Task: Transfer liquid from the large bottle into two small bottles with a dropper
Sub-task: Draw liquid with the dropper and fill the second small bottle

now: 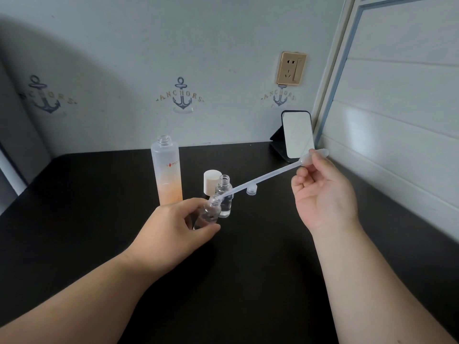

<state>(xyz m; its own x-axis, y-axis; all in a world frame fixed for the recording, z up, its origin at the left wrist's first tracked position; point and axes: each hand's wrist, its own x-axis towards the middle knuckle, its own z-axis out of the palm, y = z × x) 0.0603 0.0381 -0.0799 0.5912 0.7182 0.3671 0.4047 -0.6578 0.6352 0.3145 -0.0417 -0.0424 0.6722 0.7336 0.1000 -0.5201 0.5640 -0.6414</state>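
Observation:
The large frosted bottle stands uncapped on the dark table, with orange tint in its lower part. My left hand grips a small clear bottle, tilted toward the right. My right hand pinches the bulb of a translucent dropper; its tip sits at the mouth of the tilted bottle. A second small clear bottle stands upright just behind, open, with clear liquid inside.
A white cap stands behind the small bottles, and a small clear cap lies to their right. A small mirror on a black stand sits at the table's back right corner. A panelled wall borders the table's right side.

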